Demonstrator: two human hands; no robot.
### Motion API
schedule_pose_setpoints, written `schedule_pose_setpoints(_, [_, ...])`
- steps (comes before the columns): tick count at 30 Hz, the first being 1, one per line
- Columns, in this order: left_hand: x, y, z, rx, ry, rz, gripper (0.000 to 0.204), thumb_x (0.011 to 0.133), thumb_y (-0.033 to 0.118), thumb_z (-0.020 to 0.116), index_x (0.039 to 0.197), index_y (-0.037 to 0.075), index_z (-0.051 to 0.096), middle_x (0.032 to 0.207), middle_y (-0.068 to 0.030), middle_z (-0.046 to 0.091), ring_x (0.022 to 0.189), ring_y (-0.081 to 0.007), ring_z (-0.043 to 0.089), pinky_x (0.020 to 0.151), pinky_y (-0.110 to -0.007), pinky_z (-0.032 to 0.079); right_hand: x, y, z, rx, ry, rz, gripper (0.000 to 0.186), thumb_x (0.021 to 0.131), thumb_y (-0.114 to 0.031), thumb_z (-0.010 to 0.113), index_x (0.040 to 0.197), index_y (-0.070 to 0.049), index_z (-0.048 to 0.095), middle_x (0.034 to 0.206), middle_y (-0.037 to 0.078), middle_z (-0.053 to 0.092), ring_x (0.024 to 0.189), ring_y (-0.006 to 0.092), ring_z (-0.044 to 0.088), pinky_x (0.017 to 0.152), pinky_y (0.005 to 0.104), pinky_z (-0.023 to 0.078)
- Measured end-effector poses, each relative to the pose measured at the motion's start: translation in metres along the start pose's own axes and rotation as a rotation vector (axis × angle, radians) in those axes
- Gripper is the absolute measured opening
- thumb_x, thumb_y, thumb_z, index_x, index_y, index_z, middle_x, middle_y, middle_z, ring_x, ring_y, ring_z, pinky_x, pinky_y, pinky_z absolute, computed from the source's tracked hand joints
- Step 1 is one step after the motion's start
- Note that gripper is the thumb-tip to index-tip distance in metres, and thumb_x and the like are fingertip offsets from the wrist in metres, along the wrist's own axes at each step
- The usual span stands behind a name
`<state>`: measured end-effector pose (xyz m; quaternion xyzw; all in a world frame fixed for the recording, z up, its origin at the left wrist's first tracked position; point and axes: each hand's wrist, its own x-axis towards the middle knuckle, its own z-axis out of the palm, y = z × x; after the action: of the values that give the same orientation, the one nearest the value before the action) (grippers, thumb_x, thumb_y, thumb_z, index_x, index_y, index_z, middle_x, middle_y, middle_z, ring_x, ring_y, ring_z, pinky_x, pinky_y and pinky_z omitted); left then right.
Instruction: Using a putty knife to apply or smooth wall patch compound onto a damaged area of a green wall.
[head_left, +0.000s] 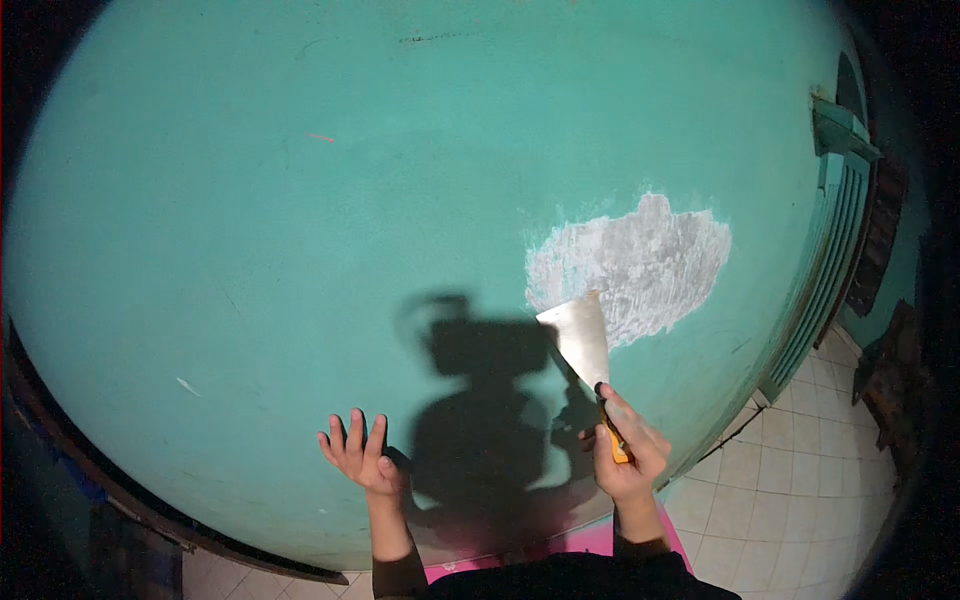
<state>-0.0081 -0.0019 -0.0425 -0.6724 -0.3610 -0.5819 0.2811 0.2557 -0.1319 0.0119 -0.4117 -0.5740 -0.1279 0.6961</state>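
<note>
My right hand (630, 455) is closed round the orange and black handle of a putty knife (582, 335). Its wide metal blade points up and left, over the lower edge of a rough grey-white patch (640, 260) on the green wall (300, 240). Whether the blade touches the wall I cannot tell. Lower left of the patch, my left hand (358, 455) is raised with its fingers spread and nothing in it. A dark shadow (480, 440) falls on the wall between my two hands.
Below me lies a pink surface (590, 538), with a pale tiled floor (770, 490) to the right. A green louvred shutter or door (825, 260) stands at the right end of the wall. Along the lower left runs a dark edge (150, 510).
</note>
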Motion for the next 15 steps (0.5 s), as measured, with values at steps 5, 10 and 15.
schedule_pose_setpoints(5, [-0.003, -0.005, 0.003, -0.017, 0.007, 0.008, 0.051, 0.092, 0.037, 0.021, 0.107, 0.013, 0.064, 0.125, -0.0082, 0.052, 0.125, -0.0316, 0.037, 0.106, -0.049, 0.015, 0.012, -0.004, 0.007, -0.229, 0.023, -0.175, 0.029, 0.068, 0.011, 0.060, 0.096, 0.001, 0.062, 0.097, 0.023, 0.063, 0.069, 0.0232, 0.066, 0.062, 0.0247, 0.051])
schedule_pose_setpoints(10, [-0.008, -0.006, 0.010, -0.018, 0.011, 0.014, 0.049, 0.091, 0.034, 0.022, 0.107, 0.014, 0.064, 0.125, -0.0072, 0.052, 0.125, -0.0303, 0.037, 0.107, -0.047, 0.014, 0.009, -0.003, 0.016, -0.258, 0.012, -0.117, 0.030, 0.068, 0.011, 0.061, 0.096, 0.002, 0.062, 0.098, 0.021, 0.063, 0.073, 0.0247, 0.066, 0.066, 0.0258, 0.051])
schedule_pose_setpoints(15, [-0.013, -0.008, 0.014, -0.022, 0.045, 0.007, 0.050, 0.091, 0.034, 0.021, 0.108, 0.015, 0.064, 0.125, -0.0065, 0.052, 0.125, -0.0309, 0.037, 0.106, -0.047, 0.014, 0.012, -0.004, 0.014, -0.245, -0.021, -0.151, 0.033, 0.067, 0.012, 0.060, 0.099, 0.003, 0.062, 0.098, 0.022, 0.063, 0.072, 0.0241, 0.066, 0.065, 0.0248, 0.050])
